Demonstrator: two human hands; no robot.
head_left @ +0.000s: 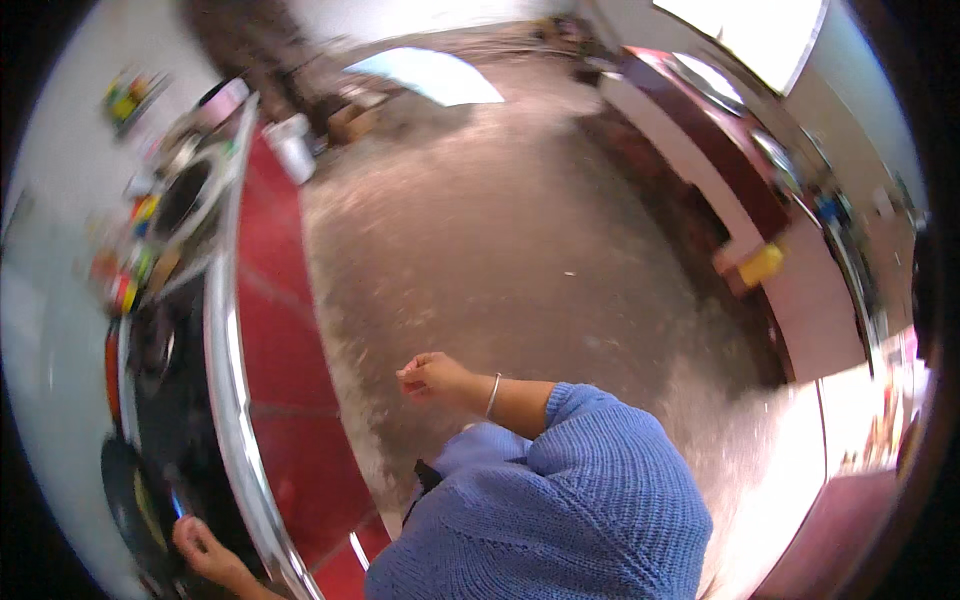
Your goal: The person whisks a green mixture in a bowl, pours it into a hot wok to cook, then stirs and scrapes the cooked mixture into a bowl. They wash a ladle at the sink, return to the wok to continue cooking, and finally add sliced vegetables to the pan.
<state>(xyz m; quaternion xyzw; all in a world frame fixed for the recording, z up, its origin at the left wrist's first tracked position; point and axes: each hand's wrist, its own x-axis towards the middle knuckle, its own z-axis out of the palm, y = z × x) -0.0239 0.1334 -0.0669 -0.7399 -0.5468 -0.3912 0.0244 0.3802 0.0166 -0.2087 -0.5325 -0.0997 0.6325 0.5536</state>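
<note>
My left hand [201, 546] is over the dark cooktop [184, 442] at the lower left, its fingers bent. A thin bright-blue streak [178, 504] shows just beyond its fingertips; blur hides what it is and whether the hand holds it. Beside that hand, against the wall, stands a dark round pan [129, 499]. My right hand [435, 377], with a silver bangle [493, 396] on the wrist, hangs in front of my blue knitted sweater [555, 502], above the floor. Its fingers are curled in, and no object shows in it.
A red-tiled counter front [281, 315] with a metal edge [229, 360] runs along my left. Blurred packets [120, 289] and a round basin [184, 199] sit farther along it. A white bin [292, 150] stands on the brown floor [510, 247]. Cabinets [810, 300] line the right.
</note>
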